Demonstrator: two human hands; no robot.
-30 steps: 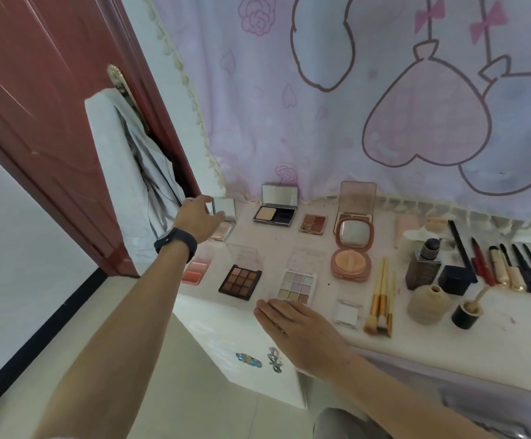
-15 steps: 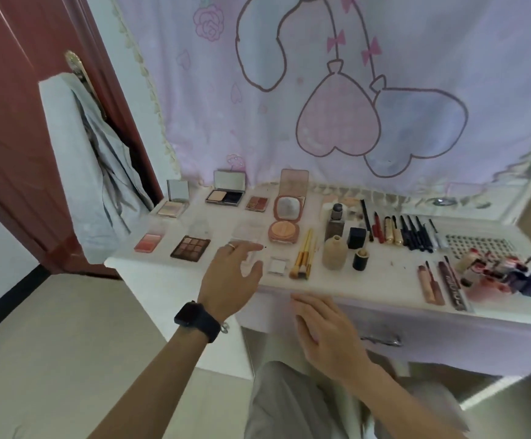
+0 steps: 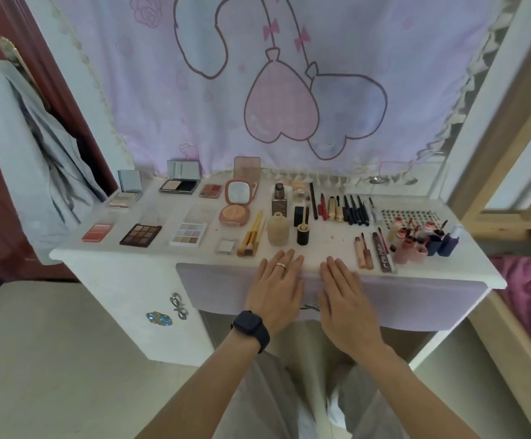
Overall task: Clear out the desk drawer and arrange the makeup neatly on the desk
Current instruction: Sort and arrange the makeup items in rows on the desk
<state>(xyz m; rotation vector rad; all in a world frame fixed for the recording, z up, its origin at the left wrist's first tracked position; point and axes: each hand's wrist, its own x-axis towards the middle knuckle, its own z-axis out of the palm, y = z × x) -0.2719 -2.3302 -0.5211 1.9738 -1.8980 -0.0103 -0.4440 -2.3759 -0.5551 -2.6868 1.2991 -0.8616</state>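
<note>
We log the drawer [image 3: 416, 302], lilac-fronted under the desk [image 3: 327, 242] top, seemingly closed though the angle is poor. On the desk, in rows: palettes [image 3: 140, 235] left, brushes [image 3: 251, 236] centre, pencils [image 3: 354, 210] and lip tubes [image 3: 364, 253] right. Our left hand [image 3: 278, 286] and right hand [image 3: 345, 299] lie flat, fingers straight, against the drawer front, holding nothing.

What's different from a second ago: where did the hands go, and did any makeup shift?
The left hand left the mirrored compact at the back left and came to the desk's front edge; the right hand slid right along it. Both lie flat side by side over the drawer front, holding nothing. The compact and the makeup rows look unmoved.
</note>
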